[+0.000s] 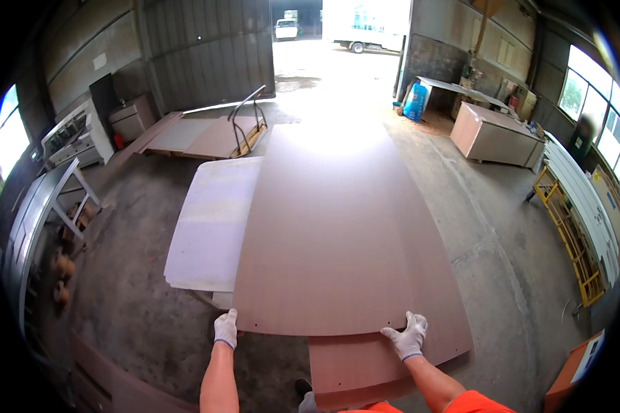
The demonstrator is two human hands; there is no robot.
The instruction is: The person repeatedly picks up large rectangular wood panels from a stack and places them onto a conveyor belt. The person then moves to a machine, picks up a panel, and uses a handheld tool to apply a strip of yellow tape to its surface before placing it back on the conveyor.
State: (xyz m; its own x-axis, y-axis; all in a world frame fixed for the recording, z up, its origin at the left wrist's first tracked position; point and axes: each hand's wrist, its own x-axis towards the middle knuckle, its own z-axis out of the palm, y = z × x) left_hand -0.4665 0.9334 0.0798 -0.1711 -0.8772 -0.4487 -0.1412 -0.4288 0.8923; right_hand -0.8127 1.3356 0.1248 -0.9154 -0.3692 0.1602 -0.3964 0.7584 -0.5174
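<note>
Top panel: the big brown top panel [324, 241] lies flat straight ahead of the person, its near edge at the hands; it sits over the lower panel [362, 361].
Long axis: runs away from the body toward the bright doorway [337, 76], with the short edge facing the person.
Left hand: white-gloved, the left hand [226, 326] is closed on the near left corner; its fingers below the edge are hidden from me.
Right hand: gloved too, the right hand [407, 336] is at the near right corner, thumb along the short edge and fingers spread past the corner; I can't tell whether it grips or only presses.
Nearer hand: neither; both touch the same short edge, one toward each end.
Lower panel: juts out toward the person and past the top panel on the right, so the two edges are out of line there.
Left side: a white board [213, 220] lies right alongside, partly covered by the top panel's long edge in my view; a cart [248, 127] stands farther off.
Right side: concrete floor [492, 275] stretches from the lower panel to a yellow rack [565, 234], well apart.
Far end: glare washes out the edge, so I can't judge the gap to the doorway.
</note>
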